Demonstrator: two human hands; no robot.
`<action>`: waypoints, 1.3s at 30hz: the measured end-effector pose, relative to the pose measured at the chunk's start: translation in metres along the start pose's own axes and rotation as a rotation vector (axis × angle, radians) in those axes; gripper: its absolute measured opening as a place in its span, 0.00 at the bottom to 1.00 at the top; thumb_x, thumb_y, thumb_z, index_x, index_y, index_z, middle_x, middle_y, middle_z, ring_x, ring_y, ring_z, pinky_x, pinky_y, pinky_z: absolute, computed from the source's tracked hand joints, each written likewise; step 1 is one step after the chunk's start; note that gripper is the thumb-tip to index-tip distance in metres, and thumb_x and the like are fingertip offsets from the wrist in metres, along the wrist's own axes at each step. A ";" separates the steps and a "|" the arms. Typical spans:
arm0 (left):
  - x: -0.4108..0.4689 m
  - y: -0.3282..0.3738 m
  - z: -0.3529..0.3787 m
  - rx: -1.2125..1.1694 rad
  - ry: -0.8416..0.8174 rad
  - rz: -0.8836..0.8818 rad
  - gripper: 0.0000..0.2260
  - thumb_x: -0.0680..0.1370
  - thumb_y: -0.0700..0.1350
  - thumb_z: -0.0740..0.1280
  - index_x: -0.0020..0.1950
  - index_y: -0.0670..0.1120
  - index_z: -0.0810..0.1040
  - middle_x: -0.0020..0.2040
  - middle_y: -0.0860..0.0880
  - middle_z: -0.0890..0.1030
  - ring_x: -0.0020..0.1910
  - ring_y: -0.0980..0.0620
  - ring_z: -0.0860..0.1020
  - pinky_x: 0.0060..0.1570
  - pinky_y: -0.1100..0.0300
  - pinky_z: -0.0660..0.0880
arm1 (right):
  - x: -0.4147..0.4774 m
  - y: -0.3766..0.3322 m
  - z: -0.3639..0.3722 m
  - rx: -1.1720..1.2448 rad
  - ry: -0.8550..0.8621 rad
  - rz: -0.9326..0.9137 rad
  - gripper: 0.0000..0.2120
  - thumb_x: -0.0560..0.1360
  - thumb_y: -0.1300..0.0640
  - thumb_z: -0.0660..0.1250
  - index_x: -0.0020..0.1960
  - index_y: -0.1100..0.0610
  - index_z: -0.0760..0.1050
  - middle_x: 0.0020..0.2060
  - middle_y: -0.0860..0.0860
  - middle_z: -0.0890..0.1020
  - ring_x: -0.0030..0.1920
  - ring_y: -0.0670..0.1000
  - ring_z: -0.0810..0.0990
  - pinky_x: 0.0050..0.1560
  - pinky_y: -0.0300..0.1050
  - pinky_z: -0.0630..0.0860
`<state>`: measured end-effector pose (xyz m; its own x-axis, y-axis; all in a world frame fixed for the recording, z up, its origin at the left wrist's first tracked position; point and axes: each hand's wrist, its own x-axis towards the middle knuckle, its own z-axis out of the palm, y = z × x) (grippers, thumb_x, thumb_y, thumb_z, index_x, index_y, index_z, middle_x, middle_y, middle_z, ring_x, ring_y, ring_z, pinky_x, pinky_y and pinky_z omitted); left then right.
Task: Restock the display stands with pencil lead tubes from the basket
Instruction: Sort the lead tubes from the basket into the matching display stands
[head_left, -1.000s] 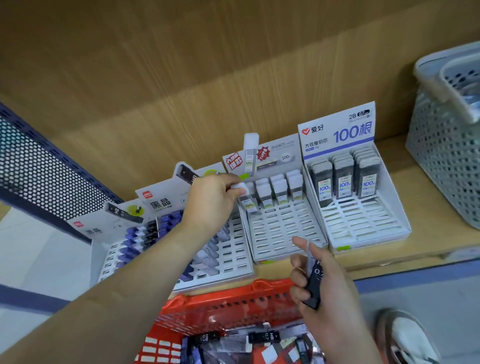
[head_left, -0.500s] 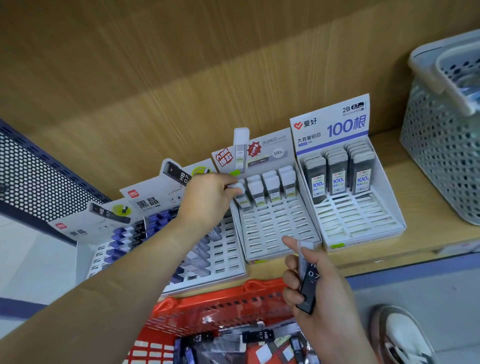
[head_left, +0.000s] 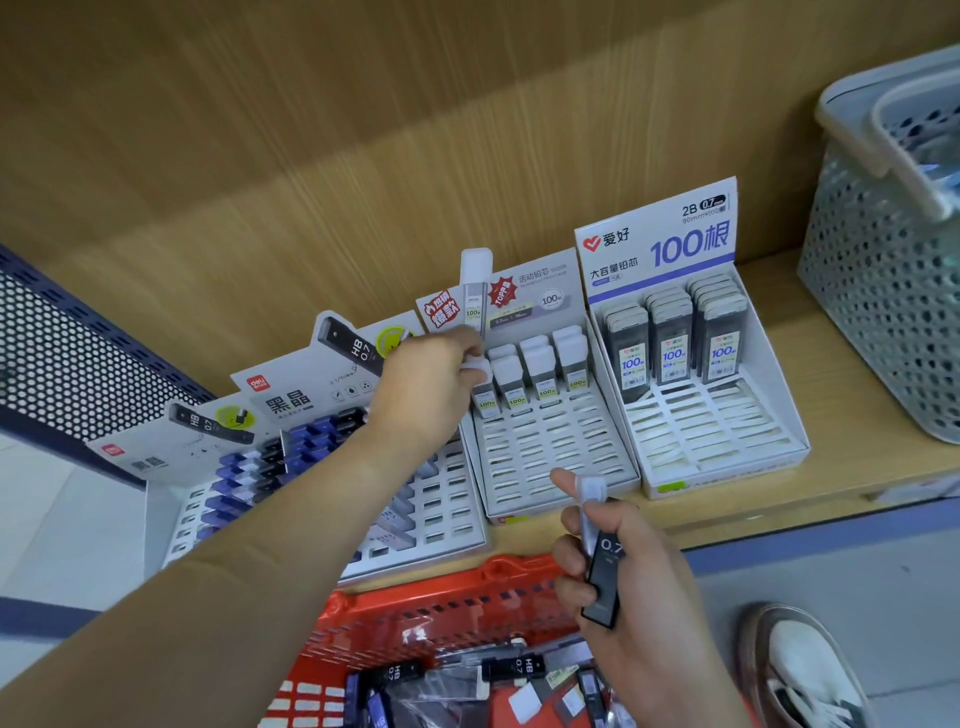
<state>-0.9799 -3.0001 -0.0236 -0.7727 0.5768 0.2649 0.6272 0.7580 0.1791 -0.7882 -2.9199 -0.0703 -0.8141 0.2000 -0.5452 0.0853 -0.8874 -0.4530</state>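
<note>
My left hand (head_left: 428, 384) pinches the white cap of a lead tube (head_left: 480, 382) at the back left slot of the middle display stand (head_left: 550, 457), where a row of white-capped tubes (head_left: 543, 371) stands. My right hand (head_left: 631, 587) grips two tubes above the red basket (head_left: 447, 608): a black 0.7 tube (head_left: 605, 577) and a clear white-capped one (head_left: 592, 499). Loose tubes (head_left: 511, 667) lie in the basket. The right stand (head_left: 717, 431) holds grey 100-lead tubes (head_left: 672, 338) at its back. The left stands (head_left: 436, 514) carry blue and black tubes (head_left: 260, 462).
All stands sit on a wooden shelf (head_left: 857, 467) with a wooden back panel. A grey perforated basket (head_left: 893, 249) stands at the shelf's right end. A dark perforated metal panel (head_left: 67, 358) is at the left. A white shoe (head_left: 810, 670) is on the floor, lower right.
My left hand stays at the back left slot of the middle stand with the white-capped tube. My right hand keeps its two tubes over the red basket. The view shifted slightly.
</note>
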 end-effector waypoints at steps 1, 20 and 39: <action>0.000 -0.001 0.002 -0.006 0.021 0.010 0.05 0.75 0.42 0.71 0.47 0.43 0.78 0.41 0.46 0.81 0.42 0.46 0.78 0.39 0.59 0.70 | 0.000 0.000 0.000 0.005 0.001 -0.001 0.15 0.79 0.63 0.58 0.57 0.58 0.82 0.34 0.52 0.69 0.28 0.47 0.67 0.22 0.37 0.60; -0.113 0.064 -0.018 -0.991 -0.265 -0.498 0.06 0.74 0.40 0.72 0.50 0.43 0.81 0.42 0.38 0.82 0.27 0.54 0.75 0.32 0.59 0.75 | -0.008 0.006 0.013 -0.024 -0.137 0.104 0.26 0.76 0.36 0.60 0.52 0.59 0.79 0.28 0.54 0.71 0.22 0.46 0.63 0.19 0.33 0.54; -0.172 0.017 -0.064 -0.879 0.055 -0.536 0.12 0.68 0.50 0.73 0.40 0.43 0.79 0.35 0.45 0.81 0.37 0.44 0.80 0.41 0.53 0.78 | -0.015 0.033 0.033 -0.372 -0.132 0.006 0.14 0.73 0.47 0.70 0.40 0.58 0.75 0.28 0.54 0.73 0.24 0.46 0.61 0.21 0.35 0.56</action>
<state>-0.8302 -3.1062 -0.0051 -0.9803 0.1970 -0.0150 0.0681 0.4081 0.9104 -0.7916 -2.9660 -0.0540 -0.8778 0.1189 -0.4640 0.2727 -0.6724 -0.6881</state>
